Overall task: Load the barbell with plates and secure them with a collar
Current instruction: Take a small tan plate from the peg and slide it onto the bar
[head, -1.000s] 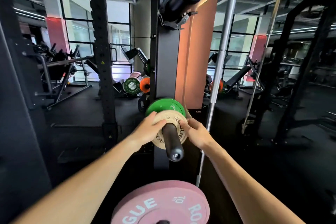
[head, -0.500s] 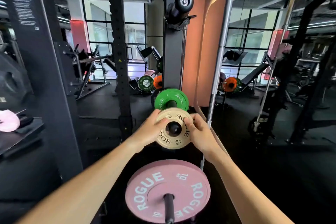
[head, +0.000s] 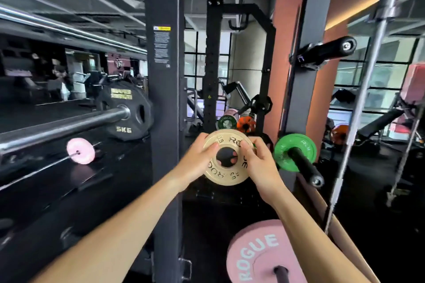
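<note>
Both hands, the left hand [head: 197,158] and the right hand [head: 259,163], grip the small tan plate [head: 226,177] by its edges so it can go on the barbell [head: 62,130].

two hands: left hand [head: 197,161], right hand [head: 259,163]. one tan plate [head: 226,169], held between both. one green plate [head: 285,151] on storage peg [head: 305,164]. one big pink plate [head: 259,257] low right. one small pink plate [head: 80,150] left. one black 5kg plate [head: 128,110] on one loaded barbell [head: 62,130]. two upright bars: [head: 365,89], [head: 407,154].
</note>
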`<state>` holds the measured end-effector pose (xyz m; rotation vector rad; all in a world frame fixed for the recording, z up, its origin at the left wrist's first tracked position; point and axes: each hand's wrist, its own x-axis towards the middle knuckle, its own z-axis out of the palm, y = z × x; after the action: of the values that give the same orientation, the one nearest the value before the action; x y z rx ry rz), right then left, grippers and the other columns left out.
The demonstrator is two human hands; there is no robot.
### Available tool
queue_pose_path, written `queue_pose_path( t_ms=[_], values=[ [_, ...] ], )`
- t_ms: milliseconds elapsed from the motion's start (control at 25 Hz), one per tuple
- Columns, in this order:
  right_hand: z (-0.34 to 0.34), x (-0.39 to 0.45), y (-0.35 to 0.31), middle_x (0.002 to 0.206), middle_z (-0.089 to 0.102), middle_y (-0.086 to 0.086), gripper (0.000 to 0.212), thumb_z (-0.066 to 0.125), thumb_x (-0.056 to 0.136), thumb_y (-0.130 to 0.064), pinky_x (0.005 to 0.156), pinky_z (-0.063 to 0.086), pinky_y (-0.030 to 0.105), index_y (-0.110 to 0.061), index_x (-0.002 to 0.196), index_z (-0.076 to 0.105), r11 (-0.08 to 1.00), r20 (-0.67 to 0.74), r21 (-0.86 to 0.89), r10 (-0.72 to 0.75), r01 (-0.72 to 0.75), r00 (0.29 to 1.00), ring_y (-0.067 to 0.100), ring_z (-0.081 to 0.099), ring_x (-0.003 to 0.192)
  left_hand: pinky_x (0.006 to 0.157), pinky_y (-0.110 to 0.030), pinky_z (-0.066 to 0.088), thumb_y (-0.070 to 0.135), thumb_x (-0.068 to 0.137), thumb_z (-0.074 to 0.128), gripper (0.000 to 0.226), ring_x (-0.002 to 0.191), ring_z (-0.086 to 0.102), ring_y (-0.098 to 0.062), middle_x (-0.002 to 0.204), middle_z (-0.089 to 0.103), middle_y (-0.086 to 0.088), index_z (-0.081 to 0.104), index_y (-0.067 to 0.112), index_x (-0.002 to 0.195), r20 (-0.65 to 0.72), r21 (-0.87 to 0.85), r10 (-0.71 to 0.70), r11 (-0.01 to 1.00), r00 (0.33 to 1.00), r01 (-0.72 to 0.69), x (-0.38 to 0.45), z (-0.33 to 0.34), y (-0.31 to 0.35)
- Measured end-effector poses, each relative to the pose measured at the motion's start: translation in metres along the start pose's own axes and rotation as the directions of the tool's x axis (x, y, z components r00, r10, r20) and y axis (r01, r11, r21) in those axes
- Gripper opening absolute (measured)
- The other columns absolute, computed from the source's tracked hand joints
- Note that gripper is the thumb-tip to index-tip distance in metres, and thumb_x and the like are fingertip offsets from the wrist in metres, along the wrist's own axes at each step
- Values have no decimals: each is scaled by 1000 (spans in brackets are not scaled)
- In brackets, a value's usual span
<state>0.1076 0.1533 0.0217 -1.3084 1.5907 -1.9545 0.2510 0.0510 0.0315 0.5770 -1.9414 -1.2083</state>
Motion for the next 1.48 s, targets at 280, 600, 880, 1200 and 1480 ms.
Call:
queue_pose_path(
  t_ms=[280,600,880,1200,1480],
  values=[
    [258,-26,-37,92,75,-4,14,56,106,-27,78,52,32,-26,97,67,991,183,133,-43,19,982,8,69,85,99,-37,51,28,105,52,10,111,67,-11,115,71,2,58,29,113,-246,57,40,998,968,-27,-75,-248,-25],
    [388,-32,-77,104,79,3,18,58,98,-34,93,56,51,-28,101,75,970,289,244,-89,17,953,30,72,105,79,-14,51,38,98,53,5,93,64,10,91,68,11,56,36,102,-448,167,228,971,865,-169,-129,-359,-29],
    [440,-40,-75,90,74,-12,12,55,104,-27,77,53,26,-26,100,66,984,273,167,-110,65,956,3,67,84,77,-40,50,30,84,56,20,81,66,-21,88,69,-9,62,13,92,-566,-96,78,983,821,-159,-126,-399,-47],
    [456,-47,-44,89,66,-26,4,51,105,-25,71,44,8,-21,103,52,903,227,119,-429,413,874,-4,62,81,62,-18,50,44,97,52,39,68,60,-4,70,64,9,60,9,81,-675,-151,117,945,729,-291,-95,-397,-90],
    [448,3,-17,95,63,-33,11,46,107,-34,76,43,7,-44,103,48,935,246,-11,-341,354,907,-6,60,89,73,-5,46,44,108,39,25,85,59,9,88,66,33,62,43,98,-243,-124,45,989,969,-77,-48,-428,-120]
  ],
)
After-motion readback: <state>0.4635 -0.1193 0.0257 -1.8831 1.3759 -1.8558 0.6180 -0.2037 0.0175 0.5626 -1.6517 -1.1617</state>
